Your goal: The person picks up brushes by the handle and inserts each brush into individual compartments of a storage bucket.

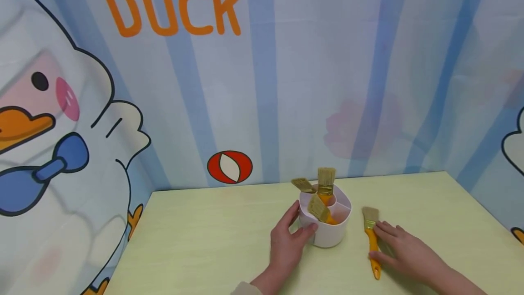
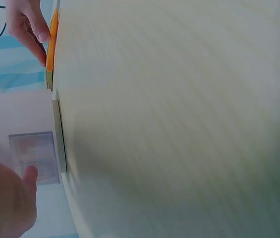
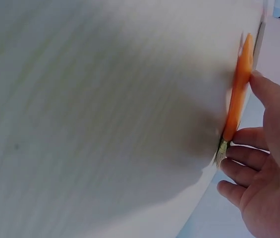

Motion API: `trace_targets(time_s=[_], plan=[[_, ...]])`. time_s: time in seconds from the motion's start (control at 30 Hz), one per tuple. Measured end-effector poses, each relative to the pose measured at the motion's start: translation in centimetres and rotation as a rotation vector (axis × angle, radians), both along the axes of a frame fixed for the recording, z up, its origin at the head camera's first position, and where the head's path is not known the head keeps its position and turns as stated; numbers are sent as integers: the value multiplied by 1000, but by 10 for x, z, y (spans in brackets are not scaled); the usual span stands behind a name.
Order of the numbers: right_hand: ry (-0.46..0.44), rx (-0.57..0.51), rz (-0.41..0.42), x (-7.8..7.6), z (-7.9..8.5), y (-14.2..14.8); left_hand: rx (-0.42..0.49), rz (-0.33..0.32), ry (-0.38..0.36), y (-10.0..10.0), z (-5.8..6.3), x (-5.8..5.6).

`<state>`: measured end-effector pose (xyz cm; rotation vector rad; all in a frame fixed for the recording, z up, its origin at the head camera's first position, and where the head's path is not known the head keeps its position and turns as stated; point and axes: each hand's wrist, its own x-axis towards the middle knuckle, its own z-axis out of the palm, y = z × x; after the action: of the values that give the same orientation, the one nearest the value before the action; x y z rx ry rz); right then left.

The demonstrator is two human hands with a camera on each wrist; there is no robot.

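My left hand (image 1: 284, 242) holds the side of a white divided pen holder (image 1: 327, 236), thumb on its front wall and fingers round its left side. Three paintbrushes stand in it bristles up: one upright brush (image 1: 326, 181), one brush (image 1: 318, 208) leaning at the front, and one brush (image 1: 303, 185) tilted left at the back. Right of the holder, a paintbrush with a yellow-orange handle (image 1: 373, 245) lies on the table, bristles pointing away. My right hand (image 1: 403, 249) touches it with loosely extended fingers, thumb at the handle and fingertips near the metal band (image 3: 223, 145).
The pale yellow table (image 1: 204, 236) ends at a back edge against a striped blue-and-white cloth (image 1: 294, 81) printed with a duck (image 1: 53, 149) and lettering. Table surface extends left of the holder and right of the loose brush.
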<state>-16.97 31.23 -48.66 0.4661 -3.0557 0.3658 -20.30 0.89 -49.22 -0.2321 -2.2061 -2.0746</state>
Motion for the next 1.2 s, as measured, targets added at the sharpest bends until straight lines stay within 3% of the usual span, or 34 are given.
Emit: trace_targets(time_s=[0.33, 0.73, 1.2], plan=[[-20, 20, 60, -9, 3, 12, -24, -12, -40, 0, 0, -3], [-42, 1, -1, -8, 9, 19, -19, -34, -7, -4, 1, -4], [-35, 12, 72, -14, 5, 27, -84, -163, -2, -18, 3, -18]])
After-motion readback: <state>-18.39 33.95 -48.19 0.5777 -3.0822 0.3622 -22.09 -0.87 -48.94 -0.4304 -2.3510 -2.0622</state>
